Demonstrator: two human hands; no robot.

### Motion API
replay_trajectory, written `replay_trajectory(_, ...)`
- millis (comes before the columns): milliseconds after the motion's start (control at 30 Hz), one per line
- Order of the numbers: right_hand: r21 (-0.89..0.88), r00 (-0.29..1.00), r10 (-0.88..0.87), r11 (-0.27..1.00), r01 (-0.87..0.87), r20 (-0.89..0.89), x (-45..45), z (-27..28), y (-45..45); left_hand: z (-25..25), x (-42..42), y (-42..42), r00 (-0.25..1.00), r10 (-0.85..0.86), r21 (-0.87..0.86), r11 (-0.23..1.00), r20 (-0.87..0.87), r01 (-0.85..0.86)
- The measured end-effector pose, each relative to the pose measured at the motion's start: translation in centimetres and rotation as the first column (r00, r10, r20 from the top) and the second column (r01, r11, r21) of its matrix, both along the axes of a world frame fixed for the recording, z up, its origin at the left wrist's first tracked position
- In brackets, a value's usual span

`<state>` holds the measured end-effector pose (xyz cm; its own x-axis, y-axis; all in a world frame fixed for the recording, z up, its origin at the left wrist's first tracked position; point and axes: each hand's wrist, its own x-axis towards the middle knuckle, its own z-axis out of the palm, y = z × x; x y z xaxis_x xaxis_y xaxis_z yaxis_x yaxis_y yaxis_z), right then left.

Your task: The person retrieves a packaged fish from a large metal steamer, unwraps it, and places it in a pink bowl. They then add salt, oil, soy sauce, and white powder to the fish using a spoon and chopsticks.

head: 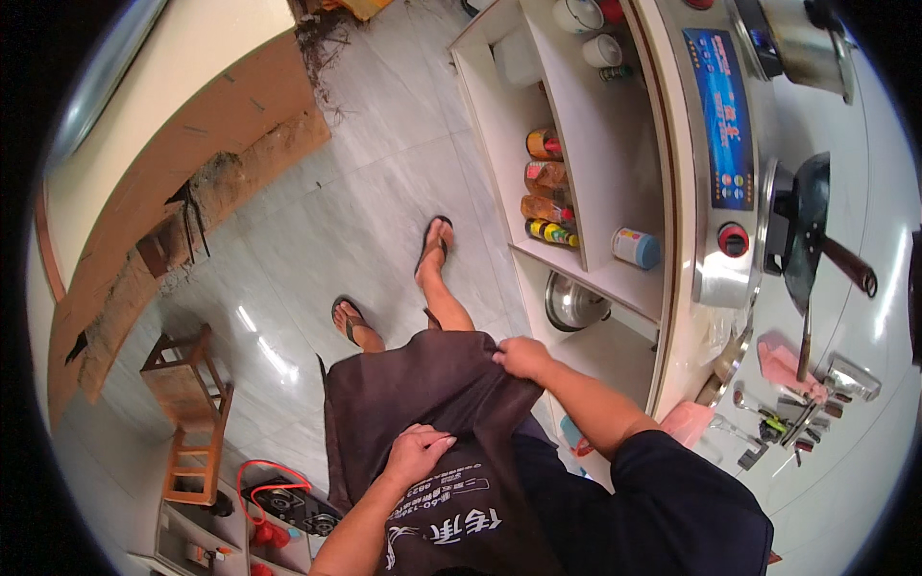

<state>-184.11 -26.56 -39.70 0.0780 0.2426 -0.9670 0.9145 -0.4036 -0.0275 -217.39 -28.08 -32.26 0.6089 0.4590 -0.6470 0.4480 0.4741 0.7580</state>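
A dark brown apron [403, 389] with white writing hangs over the front of the person's body. My right hand [524, 357] pinches the apron's edge at its upper right corner, fingers closed on the cloth. Lower and further left, my left hand [418, 455] rests against the apron near the writing, thumb and fingers together; whether cloth is caught between them is hard to see. Below the apron, both feet in flip-flops stand on the tiled floor [360, 194].
At right, a counter carries a gas stove [724, 252], a wok [810, 230] and a steel pot [807, 50]; open shelves beneath hold bottles [545, 176] and a steel lid [574, 301]. A wooden chair [189, 396] stands at left, beneath a worn wooden panel [209, 137].
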Motion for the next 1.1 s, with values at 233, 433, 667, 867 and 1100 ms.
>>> replay_trajectory(233,0.158,0.880,-0.386,0.921,0.355,0.276,10.9,-3.9,-3.7,0.0,0.3,-5.9,0.998,-0.059,0.087,0.995,0.007,0.058)
replay_trajectory(433,0.490,0.871,-0.287,0.870,0.062,0.400,16.6,-12.8,0.5,-2.9,2.7,-10.8,0.982,0.184,0.046,0.982,-0.052,-0.182)
replay_trajectory(667,0.778,0.728,-0.617,0.600,0.189,0.299,26.6,-26.9,10.5,-11.7,2.5,-18.6,0.975,0.183,0.194,0.968,-0.126,-0.156)
replay_trajectory(867,0.600,0.774,-0.490,0.779,0.182,0.401,35.2,-32.8,11.3,-13.2,3.7,-17.5,0.953,0.200,0.017,0.979,-0.229,-0.202)
replay_trajectory(1100,0.738,0.827,-0.413,0.675,-0.003,0.381,24.8,-29.4,10.4,-10.8,5.4,-17.0,0.840,0.480,-0.039,0.862,-0.253,-0.505)
